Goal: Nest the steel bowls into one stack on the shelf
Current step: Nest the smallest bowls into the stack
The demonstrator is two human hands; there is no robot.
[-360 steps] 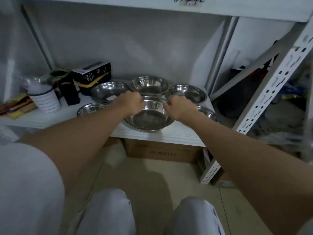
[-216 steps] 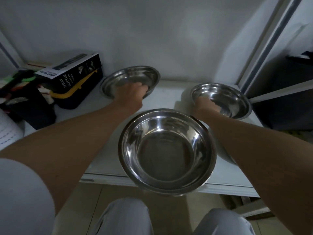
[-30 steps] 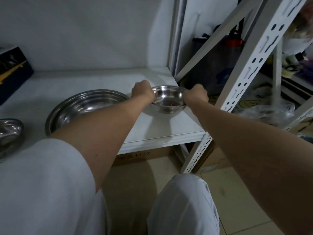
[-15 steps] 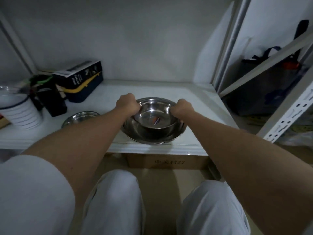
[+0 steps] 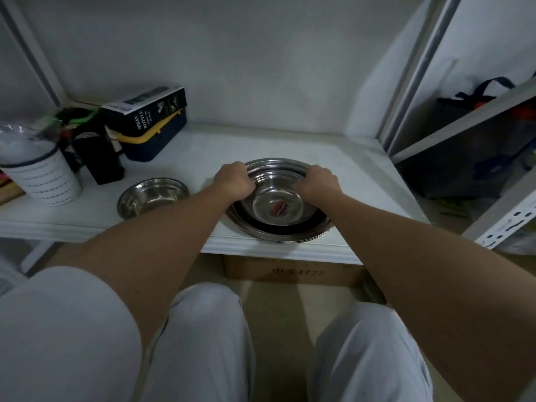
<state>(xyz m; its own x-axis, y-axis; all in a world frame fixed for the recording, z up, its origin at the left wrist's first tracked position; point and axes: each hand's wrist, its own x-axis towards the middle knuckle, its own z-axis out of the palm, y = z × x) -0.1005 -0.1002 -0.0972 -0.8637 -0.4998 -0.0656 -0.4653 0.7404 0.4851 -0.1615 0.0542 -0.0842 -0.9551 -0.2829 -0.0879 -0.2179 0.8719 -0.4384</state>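
Nested steel bowls: bright silver, a red-and-blue sticker inside the top one. Single steel bowl: silver. Shelf board: white. Spray bottle box: black with white lettering. Case beneath: navy blue, yellow trim. Cup: white, dark rim band, rows of dark dashes. Cardboard box: brown. Trousers: pale grey.

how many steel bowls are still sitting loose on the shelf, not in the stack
1. The loose bowl sits near the shelf's front edge, left of the stack that the left hand and right hand grip. Arms may hide others.
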